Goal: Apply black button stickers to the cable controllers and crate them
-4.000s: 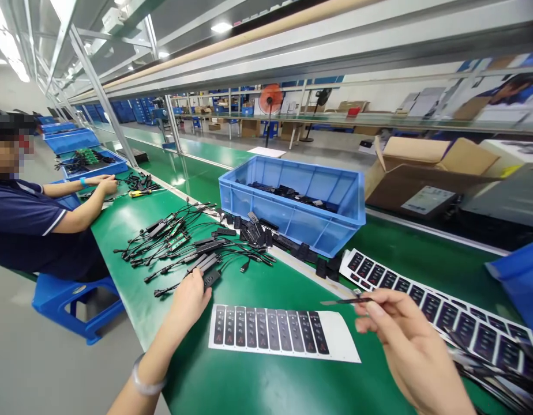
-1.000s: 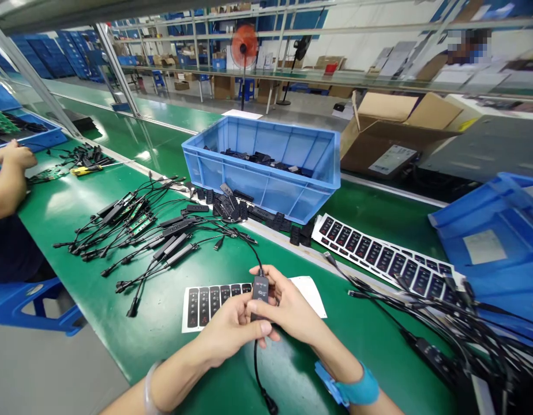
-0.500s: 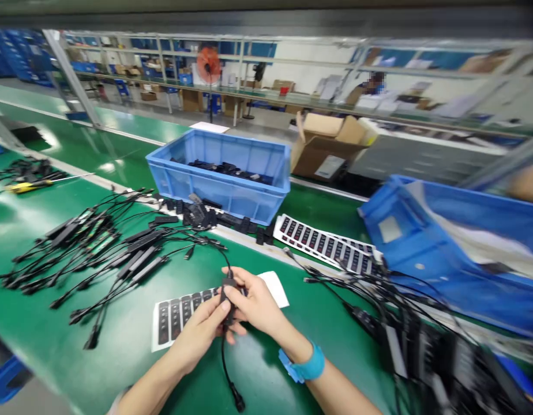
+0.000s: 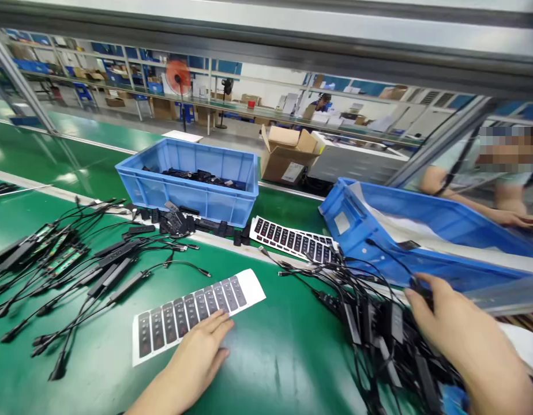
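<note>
My left hand (image 4: 199,351) lies flat with fingers stretched out, its fingertips at the lower edge of a white sheet (image 4: 252,286) of dark label stickers. Over the right-hand pile of black cabled devices (image 4: 395,323), my right hand (image 4: 461,334) is closed on a black cabled device (image 4: 421,288), mostly hidden by the fingers. Its thin cable sticks up to the left, in front of the blue bin. To the left of the sheet, more black devices with cables (image 4: 113,276) lie in rows, some with green circuit boards showing.
A blue crate (image 4: 186,199) holding black parts stands behind, with loose black pieces (image 4: 175,222) along its front. More sticker sheets (image 4: 288,239) lie right of it. A tilted blue bin (image 4: 336,216) sits at the right; beyond it another person's arms (image 4: 478,210) show.
Both hands held the black device over the sticker sheet before. My right hand has carried it right to the pile; my left hand has let go and rests by the sheet. The view has turned right.
</note>
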{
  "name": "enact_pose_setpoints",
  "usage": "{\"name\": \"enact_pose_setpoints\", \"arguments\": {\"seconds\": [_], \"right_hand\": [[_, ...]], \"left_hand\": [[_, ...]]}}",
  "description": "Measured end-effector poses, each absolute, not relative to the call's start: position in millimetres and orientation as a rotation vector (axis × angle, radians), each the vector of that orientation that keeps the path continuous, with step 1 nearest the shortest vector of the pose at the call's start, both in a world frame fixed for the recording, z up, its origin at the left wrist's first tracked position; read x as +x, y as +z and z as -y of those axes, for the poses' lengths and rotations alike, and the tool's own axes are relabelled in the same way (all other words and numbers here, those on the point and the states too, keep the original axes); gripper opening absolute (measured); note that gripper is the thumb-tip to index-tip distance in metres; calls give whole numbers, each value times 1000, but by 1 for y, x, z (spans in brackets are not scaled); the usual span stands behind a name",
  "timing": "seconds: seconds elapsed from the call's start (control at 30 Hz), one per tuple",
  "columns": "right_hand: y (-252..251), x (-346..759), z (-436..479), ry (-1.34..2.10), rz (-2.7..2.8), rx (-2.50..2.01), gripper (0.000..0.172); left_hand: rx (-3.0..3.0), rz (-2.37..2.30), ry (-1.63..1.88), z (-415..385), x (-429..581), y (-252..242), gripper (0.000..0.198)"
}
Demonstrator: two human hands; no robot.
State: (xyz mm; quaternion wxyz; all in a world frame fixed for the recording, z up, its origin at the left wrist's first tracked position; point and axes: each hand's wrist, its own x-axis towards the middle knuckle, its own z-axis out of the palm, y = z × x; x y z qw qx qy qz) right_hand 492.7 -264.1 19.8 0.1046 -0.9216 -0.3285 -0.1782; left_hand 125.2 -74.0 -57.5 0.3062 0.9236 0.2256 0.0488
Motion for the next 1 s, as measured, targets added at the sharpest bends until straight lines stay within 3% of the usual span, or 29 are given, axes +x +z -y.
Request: {"name": "enact_pose_setpoints", "arguments": {"seconds": [0.13, 0.3, 0.5, 0.7, 0.9, 1.0], "right_hand": [[-13, 470, 226, -483, 1233, -2607, 47], [-43, 383, 128, 367, 1679, -1918, 30], [-70, 347, 83, 493, 1725, -1744, 17], [-48, 375, 101, 611, 1363, -1557, 27], [-18, 381, 120, 633, 896, -1440, 28], [-11, 370, 120, 672, 897, -1396, 29]], "left_hand": [[2554, -629, 159, 76, 127, -57, 47], [2677, -656, 136, 75, 127, -67, 46], [2607, -614, 141, 74, 127, -72, 44], [2525, -653, 170, 70, 122, -51, 46], [2651, -1696, 175, 17, 76, -32, 35], [2585, -1955, 143, -9, 50, -25, 20]]}}
